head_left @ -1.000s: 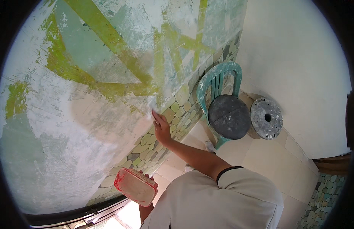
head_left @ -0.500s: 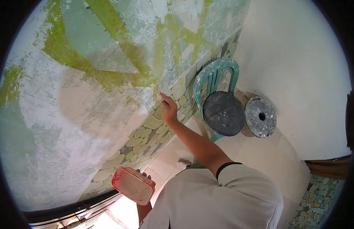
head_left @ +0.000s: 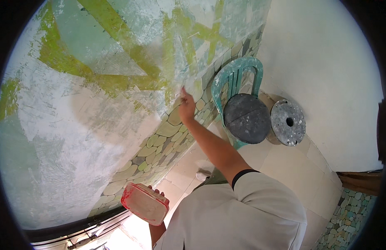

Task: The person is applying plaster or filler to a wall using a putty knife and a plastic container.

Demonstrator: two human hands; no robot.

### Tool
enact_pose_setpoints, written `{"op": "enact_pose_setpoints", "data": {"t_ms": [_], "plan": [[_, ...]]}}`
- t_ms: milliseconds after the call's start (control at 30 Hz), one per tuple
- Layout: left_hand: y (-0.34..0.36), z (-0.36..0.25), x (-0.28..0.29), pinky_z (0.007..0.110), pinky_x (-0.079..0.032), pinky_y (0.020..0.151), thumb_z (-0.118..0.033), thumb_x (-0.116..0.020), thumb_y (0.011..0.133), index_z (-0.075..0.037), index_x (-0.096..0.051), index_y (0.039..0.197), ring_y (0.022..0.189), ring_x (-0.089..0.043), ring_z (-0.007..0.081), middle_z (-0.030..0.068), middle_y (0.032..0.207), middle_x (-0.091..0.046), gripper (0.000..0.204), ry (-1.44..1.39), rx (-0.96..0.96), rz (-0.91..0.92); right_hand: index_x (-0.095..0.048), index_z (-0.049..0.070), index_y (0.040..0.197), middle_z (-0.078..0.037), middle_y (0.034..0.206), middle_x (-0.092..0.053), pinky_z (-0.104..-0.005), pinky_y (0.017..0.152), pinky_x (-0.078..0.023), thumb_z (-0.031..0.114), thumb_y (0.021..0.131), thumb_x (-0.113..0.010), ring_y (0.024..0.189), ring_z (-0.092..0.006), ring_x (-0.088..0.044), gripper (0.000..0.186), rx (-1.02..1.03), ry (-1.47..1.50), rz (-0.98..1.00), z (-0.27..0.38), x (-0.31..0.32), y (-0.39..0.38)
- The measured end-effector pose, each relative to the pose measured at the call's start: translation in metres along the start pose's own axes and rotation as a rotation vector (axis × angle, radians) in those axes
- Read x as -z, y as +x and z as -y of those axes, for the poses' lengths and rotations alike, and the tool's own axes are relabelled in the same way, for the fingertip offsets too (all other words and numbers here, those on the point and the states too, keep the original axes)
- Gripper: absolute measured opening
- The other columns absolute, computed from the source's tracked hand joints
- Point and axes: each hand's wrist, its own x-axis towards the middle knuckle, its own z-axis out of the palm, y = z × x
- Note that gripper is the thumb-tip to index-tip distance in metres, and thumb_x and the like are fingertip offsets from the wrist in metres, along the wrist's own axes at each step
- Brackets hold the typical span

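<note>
Head view, the only one I have. The right hand (head_left: 187,109) is up against the wall (head_left: 68,137), fingers closed narrow around something small and pale pressed to the surface. I cannot tell whether it is a scraper, a putty knife or a rag; it is too small to make out. The contact point sits right where the scraped paint meets the band of stone-pattern cladding (head_left: 159,146) that runs along the wall's lower part.

The left hand (head_left: 156,195) is low, near the bottom edge, wrapped around a red rectangular tub (head_left: 145,203) with pale filling, holding it from below. The tub is well apart from the working hand.

My reading of progress: much of the wall is already pale and patchy, with a smoother cream area toward the middle. Green and yellow-green stripes (head_left: 118,46) show across the upper part, and teal patches too, so a good share looks unfinished. I'd call it partway, perhaps half.

Beside the wall stands a teal plastic chair (head_left: 236,77) with a dark round lid or pan (head_left: 247,118) on its seat. A grey disc with a hole (head_left: 288,122) leans just beside it on the tiled floor (head_left: 284,162).
</note>
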Motion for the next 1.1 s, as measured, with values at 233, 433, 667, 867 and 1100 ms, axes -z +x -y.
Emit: {"op": "enact_pose_setpoints", "data": {"t_ms": [233,433,667,867,1100], "plan": [[-0.019,-0.004,0.024,0.058,-0.026,0.110,-0.062,-0.045,0.087,-0.010,-0.022,0.146,0.129,-0.039,0.0407,0.0148,0.148,-0.030,0.082,0.042,-0.047,-0.001,-0.059,0.000,0.119,-0.011,0.115,-0.063,-0.0292,0.094,-0.044,-0.003,0.089,-0.049,0.106,-0.0185,-0.059,0.032,-0.093,0.231,0.336,0.005,0.036,-0.039],[-0.021,0.018,-0.021,0.062,-0.034,0.102,-0.064,-0.043,0.087,-0.016,-0.026,0.146,0.124,-0.043,0.0446,0.0214,0.144,-0.035,0.078,-0.005,-0.058,0.083,-0.060,-0.002,0.119,-0.013,0.117,-0.063,-0.0281,0.094,-0.044,-0.004,0.088,-0.047,0.107,-0.0191,-0.059,0.033,-0.137,0.279,-0.025,-0.019,0.048,0.054],[-0.042,0.041,0.016,0.057,-0.028,0.109,-0.061,-0.046,0.087,-0.005,-0.024,0.145,0.128,-0.041,0.0408,0.0258,0.140,-0.038,0.083,-0.158,-0.059,-0.060,-0.064,0.006,0.117,-0.010,0.098,-0.068,-0.0276,0.078,-0.046,-0.001,0.085,-0.049,0.086,-0.0140,-0.060,0.036,-0.093,0.237,0.341,0.000,0.029,-0.028],[-0.047,0.091,-0.010,0.057,-0.031,0.106,-0.059,-0.045,0.089,-0.009,-0.027,0.144,0.125,-0.044,0.0394,0.0223,0.140,-0.040,0.077,-0.070,-0.113,-0.025,-0.064,0.002,0.109,-0.007,0.089,-0.067,-0.0290,0.073,-0.049,0.002,0.082,-0.052,0.079,-0.0147,-0.061,0.029,-0.199,0.267,0.588,0.024,0.086,-0.060],[-0.060,0.139,0.011,0.051,-0.035,0.104,-0.051,-0.045,0.092,-0.011,-0.036,0.140,0.119,-0.050,0.0311,0.0147,0.132,-0.051,0.063,-0.043,-0.131,-0.098,-0.059,0.003,0.107,-0.006,0.089,-0.063,-0.0286,0.056,-0.052,0.008,0.084,-0.057,0.072,-0.0150,-0.063,0.023,-0.741,0.426,0.823,0.119,0.199,-0.057]]}}
